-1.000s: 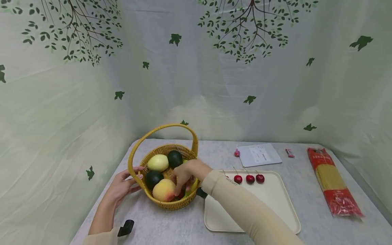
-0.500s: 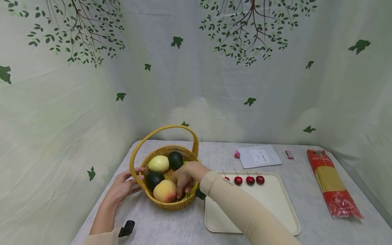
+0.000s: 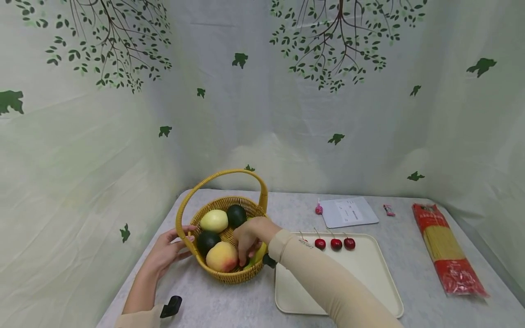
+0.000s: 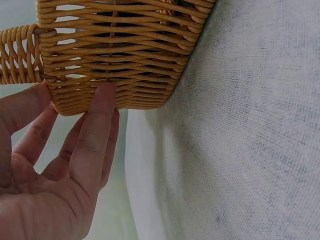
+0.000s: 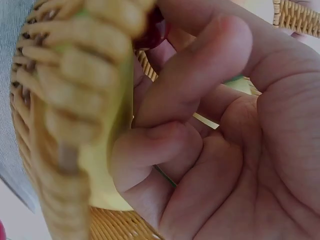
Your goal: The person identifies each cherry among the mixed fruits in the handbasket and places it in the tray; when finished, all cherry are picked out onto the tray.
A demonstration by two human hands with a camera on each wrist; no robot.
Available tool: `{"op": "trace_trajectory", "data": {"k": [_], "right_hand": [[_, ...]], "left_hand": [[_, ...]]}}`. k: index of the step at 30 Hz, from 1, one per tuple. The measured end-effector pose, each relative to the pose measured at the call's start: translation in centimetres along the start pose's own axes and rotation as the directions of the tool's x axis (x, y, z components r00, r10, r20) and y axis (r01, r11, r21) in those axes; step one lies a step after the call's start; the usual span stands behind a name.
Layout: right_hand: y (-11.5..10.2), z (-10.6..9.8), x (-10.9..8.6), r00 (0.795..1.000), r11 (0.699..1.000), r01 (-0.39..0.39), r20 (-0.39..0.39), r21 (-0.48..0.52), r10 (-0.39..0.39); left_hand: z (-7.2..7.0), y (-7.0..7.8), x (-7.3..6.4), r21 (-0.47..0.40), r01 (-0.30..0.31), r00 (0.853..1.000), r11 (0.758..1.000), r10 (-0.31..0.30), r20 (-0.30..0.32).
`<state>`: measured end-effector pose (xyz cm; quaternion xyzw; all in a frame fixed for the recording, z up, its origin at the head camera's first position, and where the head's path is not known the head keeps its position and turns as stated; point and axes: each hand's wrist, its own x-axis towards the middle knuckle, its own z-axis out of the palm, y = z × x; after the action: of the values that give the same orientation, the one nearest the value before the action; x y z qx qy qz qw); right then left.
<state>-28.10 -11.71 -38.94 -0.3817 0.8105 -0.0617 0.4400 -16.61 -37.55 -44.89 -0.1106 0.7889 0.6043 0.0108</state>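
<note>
A yellow wicker basket (image 3: pixel 231 276) with a tall arched handle stands at the left of the table. It holds a peach (image 3: pixel 222 257), two dark green oval fruits (image 3: pixel 236 216), a pale yellow-green fruit (image 3: pixel 214 221) and a yellow banana-like fruit (image 3: pixel 259 255). My left hand (image 3: pixel 165 249) touches the basket's outer left side, fingers extended, thumb by the handle's base. Inside the basket on the right is my right hand (image 3: pixel 252 237), its fingers curled. Its fingertips pinch a dark red cherry (image 5: pixel 154 31), which the right wrist view shows in part.
Right of the basket lies a cream tray (image 3: pixel 361 278) with several stemmed cherries (image 3: pixel 336 244) along its far edge. Behind it are a lollipop (image 3: pixel 318 209) and a grey-white packet (image 3: pixel 348 212). A small wrapped candy (image 3: pixel 388 210) and a red noodle packet (image 3: pixel 449 248) lie farther right.
My right hand has moved slightly deeper into the basket, and the red seen by its fingers a second ago is hidden in the head view. My left hand keeps its place.
</note>
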Motion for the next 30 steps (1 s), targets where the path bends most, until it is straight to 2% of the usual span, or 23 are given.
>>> {"op": "trace_trajectory", "data": {"k": [8, 19, 25, 30], "right_hand": [[0.0, -0.6, -0.9, 1.000, 1.000, 0.005, -0.024, -0.008, -0.005], [0.4, -1.3, -1.7, 0.991, 0.994, 0.103, -0.079, -0.044, -0.106], [1.0, -1.7, -2.9, 0.972, 0.981, 0.189, -0.154, 0.045, -0.180], [2.0, -2.2, -4.2, 0.953, 0.970, 0.224, -0.231, 0.099, -0.196]], "left_hand": [[0.1, 0.0, 0.0, 0.001, 0.007, 1.000, 1.000, -0.007, 0.002], [0.0, -0.2, 0.1, -0.008, 0.010, 1.000, 1.000, -0.010, 0.001], [0.1, -0.1, 0.1, -0.011, 0.007, 1.000, 1.000, -0.007, 0.012], [0.1, 0.0, 0.0, -0.003, 0.002, 1.000, 1.000, -0.002, 0.013]]}}
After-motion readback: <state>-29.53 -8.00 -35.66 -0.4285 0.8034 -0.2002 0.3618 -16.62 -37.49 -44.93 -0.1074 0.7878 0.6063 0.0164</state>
